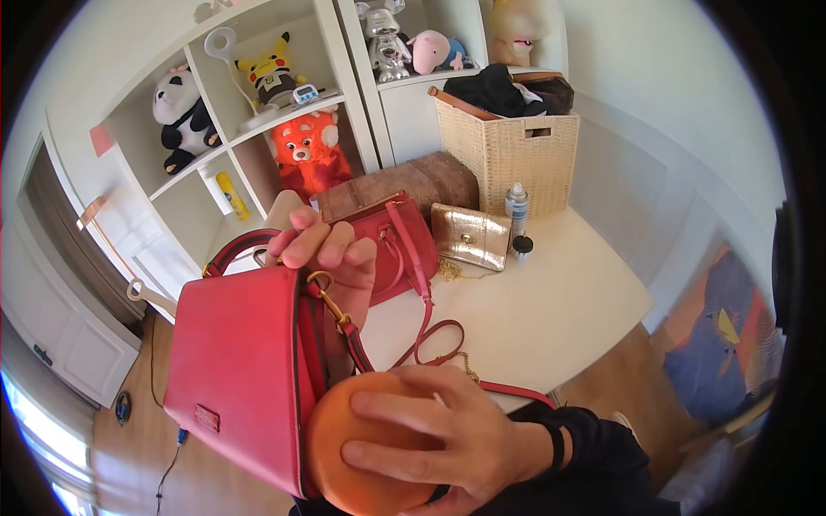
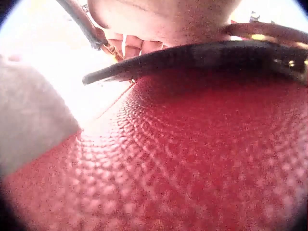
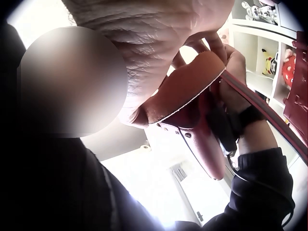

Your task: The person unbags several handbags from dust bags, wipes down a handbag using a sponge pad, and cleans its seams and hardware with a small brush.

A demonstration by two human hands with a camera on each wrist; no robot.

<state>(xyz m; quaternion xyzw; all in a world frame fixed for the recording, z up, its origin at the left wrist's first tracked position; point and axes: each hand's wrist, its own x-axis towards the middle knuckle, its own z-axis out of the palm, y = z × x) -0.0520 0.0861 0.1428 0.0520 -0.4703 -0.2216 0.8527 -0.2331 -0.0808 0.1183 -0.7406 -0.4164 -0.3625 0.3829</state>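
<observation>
A red handbag (image 1: 237, 361) with a small plate on its front is held up, tilted, at the left of the head view. My left hand (image 1: 331, 258) grips it at the top beside the handle (image 1: 241, 249), fingers curled near the gold ring. Grained red leather (image 2: 192, 144) fills the left wrist view. My right hand (image 1: 447, 430) holds a rounded orange pad (image 1: 357, 421), fingers spread over its top, against the bag's side. In the right wrist view the pad (image 3: 192, 79) shows a pale edge along the bag (image 3: 204, 149). Its underside is hidden.
On the white table (image 1: 551, 292) stand another red bag (image 1: 404, 249), a gold purse (image 1: 471, 236), a spray can (image 1: 516, 206) and a brown box (image 1: 387, 185). A wicker basket (image 1: 516, 155) stands behind. Shelves (image 1: 232, 129) hold soft toys. A red strap (image 1: 516, 391) crosses the table's front edge.
</observation>
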